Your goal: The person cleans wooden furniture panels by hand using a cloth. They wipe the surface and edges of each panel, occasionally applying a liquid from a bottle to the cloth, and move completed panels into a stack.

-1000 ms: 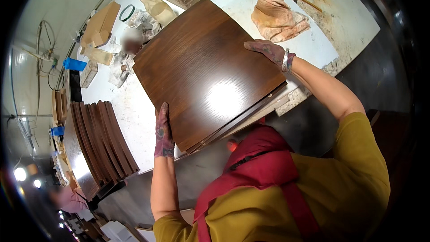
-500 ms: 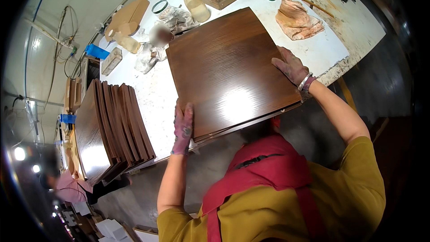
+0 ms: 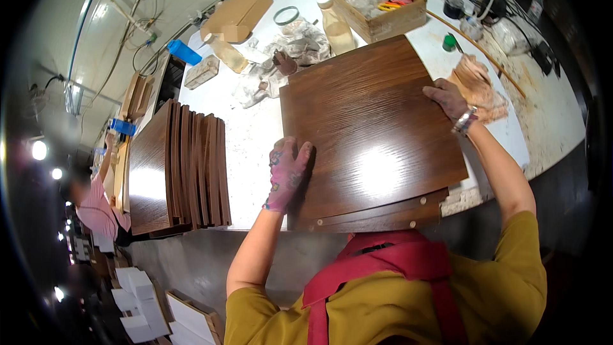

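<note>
over white tabletop (image 3: 250,153): your gloved left hand (image 3: 287,176), right hand (image 3: 449,99), half-curled, hold rectangular brown wooden panel (image 3: 367,115); likely aligning, next needing even pressure.

Pt. hidden, cut or blurred
Lower panel (image 3: 383,218) was mostly hidden by top panel (image 3: 361,128); co-worker's head (image 3: 75,186) was blurred, L side; shirt (image 3: 383,297) ran off btm edge
</note>
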`<state>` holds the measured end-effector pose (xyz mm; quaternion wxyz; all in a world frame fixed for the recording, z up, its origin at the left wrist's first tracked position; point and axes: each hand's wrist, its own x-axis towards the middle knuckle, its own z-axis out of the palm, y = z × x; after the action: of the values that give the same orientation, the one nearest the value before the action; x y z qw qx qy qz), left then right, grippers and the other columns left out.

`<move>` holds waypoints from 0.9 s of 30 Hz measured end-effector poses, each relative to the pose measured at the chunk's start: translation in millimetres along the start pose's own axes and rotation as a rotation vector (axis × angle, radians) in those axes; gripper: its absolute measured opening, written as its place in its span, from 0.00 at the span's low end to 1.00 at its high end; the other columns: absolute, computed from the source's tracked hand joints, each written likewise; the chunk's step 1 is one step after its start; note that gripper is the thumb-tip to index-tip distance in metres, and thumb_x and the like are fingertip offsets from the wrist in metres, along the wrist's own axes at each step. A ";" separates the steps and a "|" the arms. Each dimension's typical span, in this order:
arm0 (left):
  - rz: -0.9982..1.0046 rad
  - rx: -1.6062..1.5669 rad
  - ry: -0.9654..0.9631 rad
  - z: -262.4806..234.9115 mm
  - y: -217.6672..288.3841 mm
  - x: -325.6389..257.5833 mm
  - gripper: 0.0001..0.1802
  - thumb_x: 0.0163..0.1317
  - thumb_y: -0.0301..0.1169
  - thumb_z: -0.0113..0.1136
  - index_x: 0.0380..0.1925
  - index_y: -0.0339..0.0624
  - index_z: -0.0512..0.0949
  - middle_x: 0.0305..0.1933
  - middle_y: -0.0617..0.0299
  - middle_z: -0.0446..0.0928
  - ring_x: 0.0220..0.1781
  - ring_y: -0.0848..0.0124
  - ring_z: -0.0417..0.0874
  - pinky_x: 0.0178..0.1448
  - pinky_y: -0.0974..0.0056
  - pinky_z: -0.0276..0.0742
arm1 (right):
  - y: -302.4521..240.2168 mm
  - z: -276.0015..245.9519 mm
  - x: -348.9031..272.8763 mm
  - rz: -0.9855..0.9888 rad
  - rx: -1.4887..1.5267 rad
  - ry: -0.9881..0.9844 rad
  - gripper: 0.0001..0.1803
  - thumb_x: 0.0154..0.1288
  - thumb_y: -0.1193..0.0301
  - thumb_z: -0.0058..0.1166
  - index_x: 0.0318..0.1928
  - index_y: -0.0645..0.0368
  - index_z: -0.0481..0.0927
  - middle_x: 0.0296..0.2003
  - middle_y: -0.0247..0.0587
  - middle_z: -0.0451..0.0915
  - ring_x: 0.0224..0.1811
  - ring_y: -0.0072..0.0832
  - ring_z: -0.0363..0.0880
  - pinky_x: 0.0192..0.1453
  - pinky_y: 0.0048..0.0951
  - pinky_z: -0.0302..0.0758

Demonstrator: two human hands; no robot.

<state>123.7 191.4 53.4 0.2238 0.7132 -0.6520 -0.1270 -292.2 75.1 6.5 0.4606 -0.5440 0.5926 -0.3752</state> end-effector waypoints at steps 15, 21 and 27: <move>0.221 -0.925 -0.106 -119.9 42.6 111.5 0.13 0.64 0.28 0.60 0.48 0.35 0.76 0.41 0.62 0.78 0.43 0.72 0.78 0.49 0.67 0.75 | -182.2 -94.8 -30.3 -0.849 -0.001 -0.159 0.22 0.62 0.70 0.57 0.56 0.59 0.72 0.48 0.41 0.76 0.52 0.30 0.75 0.55 0.30 0.71; 0.283 -0.739 -0.165 -78.2 -4.0 65.6 0.20 0.61 0.27 0.59 0.54 0.41 0.77 0.55 0.55 0.78 0.56 0.67 0.80 0.60 0.63 0.76 | -98.7 -31.8 -57.1 -0.582 -0.131 -0.130 0.12 0.57 0.73 0.60 0.43 0.55 0.82 0.39 0.37 0.77 0.43 0.26 0.77 0.47 0.23 0.72; 0.513 0.023 -0.037 -36.0 -24.4 26.0 0.26 0.58 0.19 0.53 0.57 0.53 0.76 0.61 0.58 0.75 0.59 0.60 0.79 0.62 0.64 0.75 | -52.0 -7.3 -83.3 -0.745 -0.391 -0.171 0.16 0.58 0.76 0.58 0.48 0.52 0.79 0.41 0.41 0.76 0.43 0.34 0.77 0.45 0.27 0.74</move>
<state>165.1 172.5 75.7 0.2287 0.5247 -0.8169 -0.0715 -284.9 150.6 69.3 0.2295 -0.8270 0.3752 -0.3501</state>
